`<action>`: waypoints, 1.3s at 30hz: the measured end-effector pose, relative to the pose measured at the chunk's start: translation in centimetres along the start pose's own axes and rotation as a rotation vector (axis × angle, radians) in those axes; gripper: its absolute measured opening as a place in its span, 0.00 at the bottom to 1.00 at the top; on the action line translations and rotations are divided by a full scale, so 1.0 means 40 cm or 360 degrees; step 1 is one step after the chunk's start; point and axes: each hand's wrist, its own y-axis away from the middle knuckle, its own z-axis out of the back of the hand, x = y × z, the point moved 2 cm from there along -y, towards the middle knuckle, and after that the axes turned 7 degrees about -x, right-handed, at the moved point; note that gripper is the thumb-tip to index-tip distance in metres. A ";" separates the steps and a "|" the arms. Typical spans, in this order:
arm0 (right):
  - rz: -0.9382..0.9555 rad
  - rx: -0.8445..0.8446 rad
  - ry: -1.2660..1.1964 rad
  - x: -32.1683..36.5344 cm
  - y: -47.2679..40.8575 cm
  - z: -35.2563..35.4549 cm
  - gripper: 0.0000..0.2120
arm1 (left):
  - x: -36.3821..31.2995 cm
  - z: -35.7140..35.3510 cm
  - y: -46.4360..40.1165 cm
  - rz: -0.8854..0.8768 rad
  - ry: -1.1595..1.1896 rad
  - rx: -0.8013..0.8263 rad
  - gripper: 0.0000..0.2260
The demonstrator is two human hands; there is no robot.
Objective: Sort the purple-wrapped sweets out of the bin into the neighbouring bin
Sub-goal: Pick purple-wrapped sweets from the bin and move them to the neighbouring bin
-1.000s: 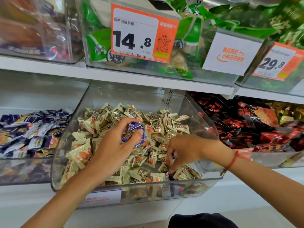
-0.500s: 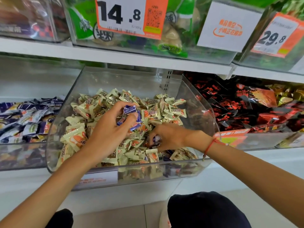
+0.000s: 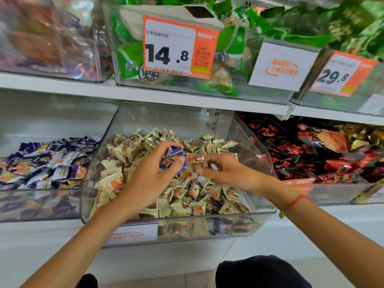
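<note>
Left hand (image 3: 153, 175) grips a clutch of purple-wrapped sweets (image 3: 176, 151), held over the middle of the clear bin (image 3: 187, 230) of cream-wrapped sweets (image 3: 116, 181). Right hand (image 3: 230, 173), at 3 o'clock of the left and close beside it, pinches one purple sweet (image 3: 214, 166). Neighbouring bin (image 3: 39, 206) at 9 o'clock holds purple sweets.

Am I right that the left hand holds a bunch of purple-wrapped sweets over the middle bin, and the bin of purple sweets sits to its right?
Not quite. The head view shows the left hand gripping purple-wrapped sweets over the middle bin, but the bin of purple sweets sits to its left. The right-hand neighbour holds red and black packets.
</note>
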 end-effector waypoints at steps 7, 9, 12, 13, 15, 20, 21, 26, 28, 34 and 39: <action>0.0228 0.0022 -0.0316 0.153 -0.016 -0.152 0.04 | -0.048 0.207 0.079 -0.0038 0.0140 -0.0518 0.10; 0.0356 -0.0088 -0.0412 0.208 -0.040 -0.204 0.05 | -0.018 0.303 0.112 0.0006 0.0062 -0.0807 0.06; 0.0584 -0.0298 -0.0421 0.285 -0.104 -0.267 0.04 | 0.024 0.428 0.131 0.0080 -0.0381 -0.1114 0.07; 0.0659 -0.0320 -0.0398 0.313 -0.131 -0.292 0.03 | 0.027 0.465 0.133 0.0104 -0.0625 -0.1159 0.09; 0.0812 -0.0310 -0.0257 0.357 -0.182 -0.347 0.03 | 0.040 0.524 0.123 0.0205 -0.1169 -0.1133 0.14; 0.0952 -0.0220 0.0451 0.415 -0.295 -0.445 0.06 | 0.114 0.584 0.065 0.0294 -0.1580 -0.0759 0.18; 0.0941 -0.0117 0.0628 0.419 -0.307 -0.454 0.08 | 0.145 0.585 0.056 0.0337 -0.1484 -0.0659 0.19; 0.0908 0.0209 0.1259 0.386 -0.271 -0.403 0.15 | 0.245 0.567 0.052 0.0564 -0.1059 -0.0115 0.35; 0.0964 0.0175 0.1132 0.355 -0.214 -0.349 0.16 | 0.260 0.565 0.058 0.0563 -0.1062 -0.0045 0.34; 0.0927 -0.0066 0.0859 0.207 -0.006 -0.152 0.18 | 0.240 0.529 0.087 0.0228 -0.1390 -0.0030 0.38; 0.0603 -0.0156 0.1081 0.064 0.076 0.014 0.08 | 0.069 0.392 0.083 -0.0296 -0.1250 -0.0436 0.14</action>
